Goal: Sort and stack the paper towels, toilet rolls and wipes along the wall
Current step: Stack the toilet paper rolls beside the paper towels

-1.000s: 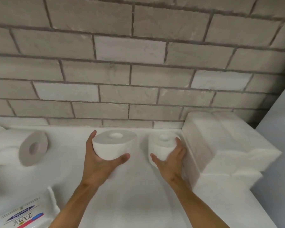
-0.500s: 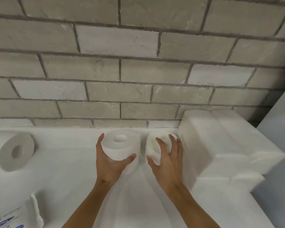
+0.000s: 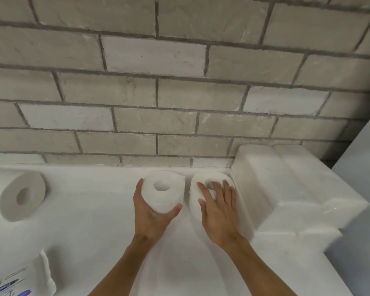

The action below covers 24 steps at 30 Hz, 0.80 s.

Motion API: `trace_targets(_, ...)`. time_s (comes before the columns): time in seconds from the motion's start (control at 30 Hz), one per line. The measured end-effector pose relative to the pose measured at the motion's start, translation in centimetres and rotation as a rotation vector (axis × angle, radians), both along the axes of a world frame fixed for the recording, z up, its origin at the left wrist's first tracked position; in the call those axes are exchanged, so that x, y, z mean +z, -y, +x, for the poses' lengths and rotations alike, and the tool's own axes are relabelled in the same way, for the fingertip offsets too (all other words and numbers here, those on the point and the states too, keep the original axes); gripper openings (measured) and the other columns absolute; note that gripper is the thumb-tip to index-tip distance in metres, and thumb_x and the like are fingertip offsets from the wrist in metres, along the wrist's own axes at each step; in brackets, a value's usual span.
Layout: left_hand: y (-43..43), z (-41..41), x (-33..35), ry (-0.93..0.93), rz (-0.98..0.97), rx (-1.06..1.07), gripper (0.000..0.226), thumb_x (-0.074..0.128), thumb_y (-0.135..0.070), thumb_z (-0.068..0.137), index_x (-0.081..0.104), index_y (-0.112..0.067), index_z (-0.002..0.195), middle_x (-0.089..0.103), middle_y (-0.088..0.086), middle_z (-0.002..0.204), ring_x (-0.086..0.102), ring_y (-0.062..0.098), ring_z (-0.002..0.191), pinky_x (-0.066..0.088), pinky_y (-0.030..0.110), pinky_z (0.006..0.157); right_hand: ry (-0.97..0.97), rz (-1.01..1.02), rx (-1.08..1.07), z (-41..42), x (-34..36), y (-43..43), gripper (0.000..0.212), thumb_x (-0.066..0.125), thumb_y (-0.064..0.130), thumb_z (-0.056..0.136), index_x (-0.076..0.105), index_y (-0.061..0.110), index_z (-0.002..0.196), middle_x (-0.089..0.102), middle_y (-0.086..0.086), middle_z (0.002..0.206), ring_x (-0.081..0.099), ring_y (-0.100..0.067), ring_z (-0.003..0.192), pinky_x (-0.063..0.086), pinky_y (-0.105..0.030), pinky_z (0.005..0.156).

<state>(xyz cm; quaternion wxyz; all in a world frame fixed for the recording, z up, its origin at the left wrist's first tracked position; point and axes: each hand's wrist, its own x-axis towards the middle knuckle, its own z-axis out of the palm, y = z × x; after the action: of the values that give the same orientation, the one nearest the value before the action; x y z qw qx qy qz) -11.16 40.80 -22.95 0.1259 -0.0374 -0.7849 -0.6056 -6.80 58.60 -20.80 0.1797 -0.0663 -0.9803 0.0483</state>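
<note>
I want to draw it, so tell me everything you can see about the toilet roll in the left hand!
The toilet roll is white, soft-looking wound paper with a round hole through its middle. It stands upright, hole facing up, on the white surface near the brick wall. The left hand grips its side, thumb curled round the front. A second toilet roll sits close on its right; whether they touch is unclear.
</note>
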Motion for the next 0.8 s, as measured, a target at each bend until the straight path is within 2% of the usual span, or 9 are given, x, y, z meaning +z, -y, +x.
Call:
trace_targets(0.1, -0.6, 0.1, -0.3, 0.012, -0.016, -0.003, 0.123, 0.093, -0.04, 0.054, 0.015, -0.03, 0.15, 0.029, -0.007, 0.151, 0.03, 0.005, 0.133, 0.028, 0.026, 0.11, 0.006, -0.007, 0.022, 0.1, 0.3, -0.4, 0.068, -0.006, 0.048, 0.098, 0.04, 0.03, 0.145, 0.044, -0.008, 0.144, 0.029, -0.038, 0.141, 0.027, -0.053, 0.115)
trace_targets(0.27, -1.6, 0.3, -0.5, 0.036, -0.024, -0.01, 0.124, 0.09, -0.046, 0.058, 0.009, -0.034, 0.151, 0.023, -0.008, 0.155, 0.028, 0.014, 0.141, 0.028, 0.031, 0.113, 0.042, -0.02, 0.066, 0.0, 0.3, -1.0, 0.071, -0.009, 0.052, 0.094, 0.033, 0.033, 0.148, 0.039, -0.004, 0.145, 0.019, -0.035, 0.144, 0.016, -0.049, 0.12)
trace_targets(0.43, -2.2, 0.5, -0.5, 0.053, -0.054, -0.022, 0.126, 0.088, -0.053, 0.059, 0.004, -0.035, 0.151, 0.022, -0.01, 0.156, 0.029, 0.016, 0.142, 0.03, 0.037, 0.114, 0.079, -0.041, 0.073, 0.2, 0.8, -0.9, 0.061, 0.007, 0.049, 0.095, 0.031, 0.032, 0.149, 0.038, -0.004, 0.146, 0.015, -0.035, 0.145, 0.007, -0.047, 0.12)
trace_targets(0.63, -1.9, 0.2, -0.7, 0.081, -0.074, -0.07, 0.128, 0.085, -0.06, 0.057, 0.002, -0.037, 0.151, 0.022, -0.01, 0.156, 0.029, 0.019, 0.141, 0.031, 0.041, 0.115, 0.076, -0.05, 0.06, 0.2, 0.8, -0.8, 0.06, 0.011, 0.049, 0.095, 0.034, 0.031, 0.148, 0.041, -0.005, 0.144, 0.018, -0.035, 0.145, 0.01, -0.048, 0.12)
trace_targets(0.8, -1.1, 0.1, -0.6, 0.075, -0.082, -0.121, 0.128, 0.08, -0.07, 0.053, 0.002, -0.04, 0.15, 0.023, -0.013, 0.155, 0.031, 0.017, 0.141, 0.035, 0.043, 0.115, 0.084, -0.072, 0.064, 0.3, 0.8, -0.7, 0.065, 0.008, 0.052, 0.092, 0.029, 0.033, 0.15, 0.033, -0.003, 0.15, 0.008, -0.032, 0.148, 0.002, -0.046, 0.121)
